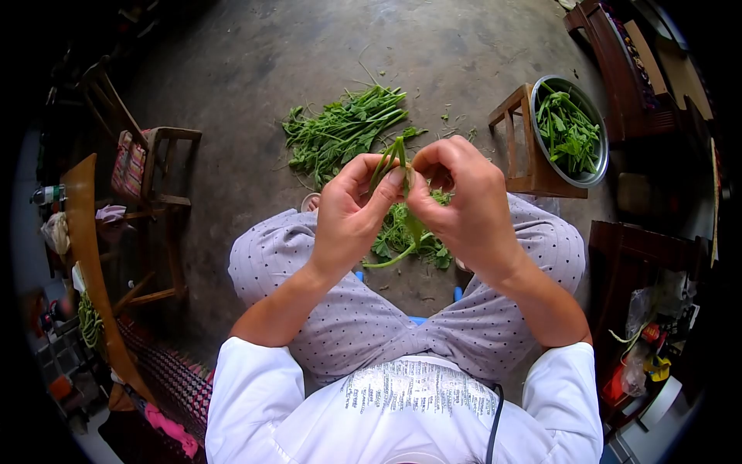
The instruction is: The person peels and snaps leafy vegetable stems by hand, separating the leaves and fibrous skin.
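Observation:
Held up between my knees, a leafy green stem [398, 151] is bent over in my left hand [357, 205], its thumb and fingers closed on it. My right hand [460, 203] pinches at the same stem from the other side, fingertips almost touching those of the left. A leaf and a curved stalk dangle below the hands. Under them on the floor lies a small heap of trimmed greens [433, 251], partly hidden by my hands. Farther out, a larger pile of leafy stems [348, 127] is spread on the concrete.
A metal basin [601, 172] holding cut greens stands on a wooden stool [525, 182] at the right. To the left are a wooden chair [166, 135] and a table edge [81, 201]. Dark wooden furniture [645, 243] lines the right side. Scraps dot the concrete floor [255, 69].

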